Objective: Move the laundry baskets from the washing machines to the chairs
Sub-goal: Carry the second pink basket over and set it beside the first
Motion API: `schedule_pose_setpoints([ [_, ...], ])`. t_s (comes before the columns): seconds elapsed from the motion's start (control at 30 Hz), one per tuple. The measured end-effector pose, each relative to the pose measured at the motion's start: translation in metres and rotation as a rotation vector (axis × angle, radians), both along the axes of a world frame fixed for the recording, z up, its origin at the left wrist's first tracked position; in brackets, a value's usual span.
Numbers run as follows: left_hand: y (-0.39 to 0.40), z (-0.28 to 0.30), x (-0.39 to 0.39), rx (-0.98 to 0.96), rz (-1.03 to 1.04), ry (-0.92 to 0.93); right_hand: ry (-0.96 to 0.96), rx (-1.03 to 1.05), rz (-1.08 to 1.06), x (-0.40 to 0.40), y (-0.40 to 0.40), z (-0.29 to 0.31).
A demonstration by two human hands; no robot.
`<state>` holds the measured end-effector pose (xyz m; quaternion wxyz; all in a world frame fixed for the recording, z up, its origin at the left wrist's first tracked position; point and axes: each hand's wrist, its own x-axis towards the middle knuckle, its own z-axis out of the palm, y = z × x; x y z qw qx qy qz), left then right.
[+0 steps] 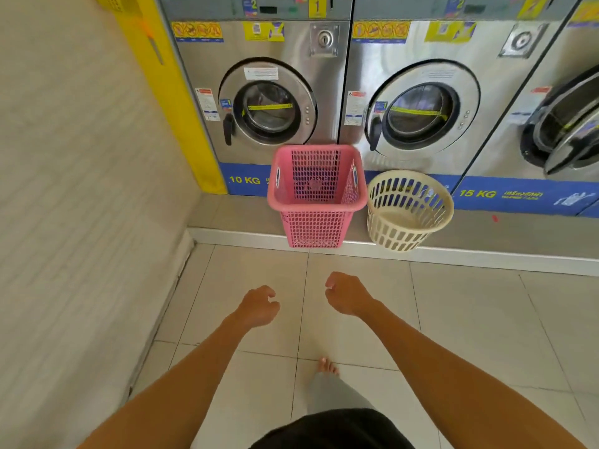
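Note:
A pink square laundry basket (316, 196) stands empty on the floor against the base of the washing machines. A cream round laundry basket (409, 210) stands just to its right, also empty, almost touching it. Both of my arms reach forward over the tiled floor. My left hand (259, 306) and my right hand (348, 294) hover below the pink basket, well short of it, fingers loosely curled and holding nothing. No chairs are in view.
Steel washing machines line the back: a 10 KG machine (269, 102) with its door closed, a 15 KG machine (421, 108), and a third at the right edge with its door (564, 131) open. A pale wall (81, 189) bounds the left. My bare foot (327, 367) steps forward.

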<state>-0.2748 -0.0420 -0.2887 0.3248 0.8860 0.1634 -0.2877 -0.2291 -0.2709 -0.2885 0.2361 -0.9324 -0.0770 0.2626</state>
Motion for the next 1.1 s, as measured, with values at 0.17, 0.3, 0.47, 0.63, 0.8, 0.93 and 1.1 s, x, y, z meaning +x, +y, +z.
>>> schedule_pose_setpoints([
  [0.17, 0.006, 0.009, 0.096, 0.016, 0.024, -0.035, 0.001, -0.073, 0.009, 0.100, -0.017, 0.010],
  [0.3, 0.008, 0.012, 0.157, 0.018, 0.054, -0.012, 0.024, -0.111, -0.008, 0.167, -0.024, 0.013],
  [0.47, 0.019, 0.001, 0.236, 0.021, 0.034, 0.019, 0.038, -0.096, -0.046, 0.248, -0.024, -0.003],
  [0.63, 0.037, -0.019, 0.326, 0.040, -0.022, 0.030, 0.085, -0.114, -0.093, 0.326, -0.017, -0.016],
  [0.8, 0.057, -0.029, 0.410, 0.067, -0.144, 0.046, 0.155, -0.210, -0.197, 0.399, -0.015, -0.020],
  [0.93, 0.076, -0.030, 0.481, 0.122, -0.221, 0.034, 0.165, -0.196, -0.310, 0.456, -0.022, -0.025],
  [1.1, 0.082, -0.034, 0.539, 0.137, -0.259, 0.008, 0.144, -0.197, -0.367, 0.505, -0.035, -0.040],
])
